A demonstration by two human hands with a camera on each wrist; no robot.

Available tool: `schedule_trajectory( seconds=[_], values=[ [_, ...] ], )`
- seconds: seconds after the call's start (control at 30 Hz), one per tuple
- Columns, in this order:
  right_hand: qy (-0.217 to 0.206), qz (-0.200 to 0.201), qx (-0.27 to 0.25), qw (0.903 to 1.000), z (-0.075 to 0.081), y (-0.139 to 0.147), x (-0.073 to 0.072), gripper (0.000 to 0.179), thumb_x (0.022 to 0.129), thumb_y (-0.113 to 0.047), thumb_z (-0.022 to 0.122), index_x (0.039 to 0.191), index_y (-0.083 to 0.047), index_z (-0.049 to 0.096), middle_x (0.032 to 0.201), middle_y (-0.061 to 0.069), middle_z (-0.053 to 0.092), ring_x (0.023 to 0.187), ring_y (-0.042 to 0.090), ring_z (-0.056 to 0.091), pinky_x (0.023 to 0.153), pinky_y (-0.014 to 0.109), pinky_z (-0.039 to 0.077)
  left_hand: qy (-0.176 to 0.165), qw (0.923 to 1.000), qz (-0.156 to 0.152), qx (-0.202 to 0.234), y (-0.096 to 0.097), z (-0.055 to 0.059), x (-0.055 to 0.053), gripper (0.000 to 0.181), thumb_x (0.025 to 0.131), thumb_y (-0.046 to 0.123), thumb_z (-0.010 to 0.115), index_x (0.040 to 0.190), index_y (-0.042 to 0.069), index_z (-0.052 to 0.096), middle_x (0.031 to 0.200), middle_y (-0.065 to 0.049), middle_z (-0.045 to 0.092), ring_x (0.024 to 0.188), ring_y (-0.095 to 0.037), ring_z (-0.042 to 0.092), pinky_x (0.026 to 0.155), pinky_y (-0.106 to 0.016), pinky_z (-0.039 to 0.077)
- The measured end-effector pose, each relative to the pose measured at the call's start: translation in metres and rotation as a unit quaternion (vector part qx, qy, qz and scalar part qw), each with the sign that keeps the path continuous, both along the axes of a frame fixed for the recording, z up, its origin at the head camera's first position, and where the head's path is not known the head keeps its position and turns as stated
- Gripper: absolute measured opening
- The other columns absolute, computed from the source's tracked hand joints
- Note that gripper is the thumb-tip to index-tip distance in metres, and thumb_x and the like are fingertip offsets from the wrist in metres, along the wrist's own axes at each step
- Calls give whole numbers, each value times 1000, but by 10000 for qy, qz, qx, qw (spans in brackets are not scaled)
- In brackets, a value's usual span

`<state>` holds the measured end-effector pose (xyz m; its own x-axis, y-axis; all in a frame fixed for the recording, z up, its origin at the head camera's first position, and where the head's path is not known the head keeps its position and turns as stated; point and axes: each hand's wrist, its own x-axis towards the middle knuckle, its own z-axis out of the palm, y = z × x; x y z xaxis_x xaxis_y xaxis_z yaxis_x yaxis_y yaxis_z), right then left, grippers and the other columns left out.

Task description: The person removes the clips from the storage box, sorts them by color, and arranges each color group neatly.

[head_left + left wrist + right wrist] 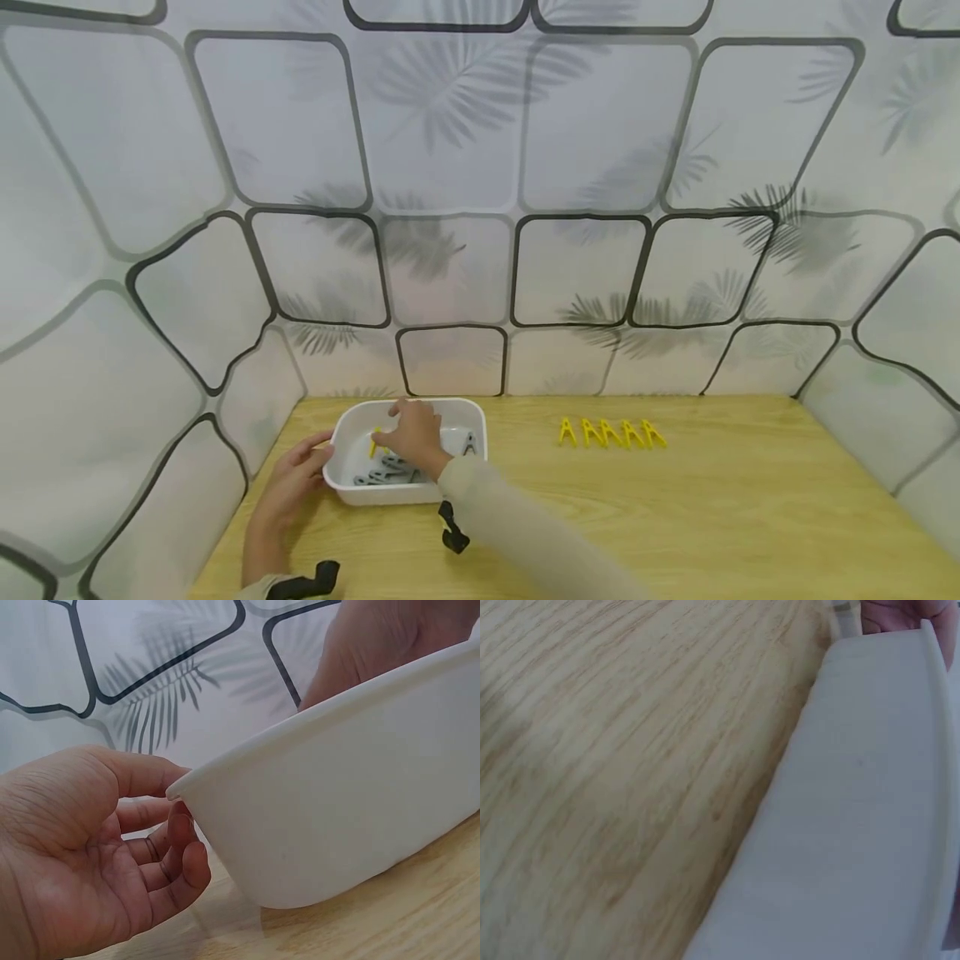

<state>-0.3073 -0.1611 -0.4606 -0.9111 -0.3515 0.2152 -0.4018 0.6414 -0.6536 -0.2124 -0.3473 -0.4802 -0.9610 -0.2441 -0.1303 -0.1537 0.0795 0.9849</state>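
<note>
A white plastic basin (390, 497) stands on the wooden table. My left hand (294, 479) grips its left end; in the left wrist view the thumb meets the rim and the fingers curl beneath it. My right hand (415, 435) reaches down into the basin, thumb and index finger apart. At the thumb tip is a yellow clothespin (372, 448), partly covered by the hand. Several grey clothespins (384, 474) lie on the basin floor below the hand, and another grey clothespin (469, 444) lies at the right end. In the right wrist view the basin wall (840, 802) hides the right fingers.
Several yellow clothespins (611, 433) lie in a row on the wooden table (675, 517), to the right of the basin. Patterned cloth (450, 275) rises behind the table and along both sides. The basin stands close to the back cloth.
</note>
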Motion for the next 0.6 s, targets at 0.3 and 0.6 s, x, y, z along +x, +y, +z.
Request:
schedule_trajectory(
  seconds=[0.3,0.6],
  values=[
    [-277,-83,486,9984,-7,-11,1,41,77,-37,88,102,-9,71,100,4,69,96,24,59,90,45,45,30,9999,-5,105,0,-1,-3,53,105,19,57,150,-4,41,101,15,65,89,-4,63,78,-24,54],
    [-70,-393,852,9956,-14,-21,4,38,75,-38,90,92,-11,70,90,1,68,89,22,58,85,43,44,61,9999,62,95,0,-4,-2,53,105,19,58,149,-5,43,100,13,67,90,-6,64,78,-25,54]
  ],
)
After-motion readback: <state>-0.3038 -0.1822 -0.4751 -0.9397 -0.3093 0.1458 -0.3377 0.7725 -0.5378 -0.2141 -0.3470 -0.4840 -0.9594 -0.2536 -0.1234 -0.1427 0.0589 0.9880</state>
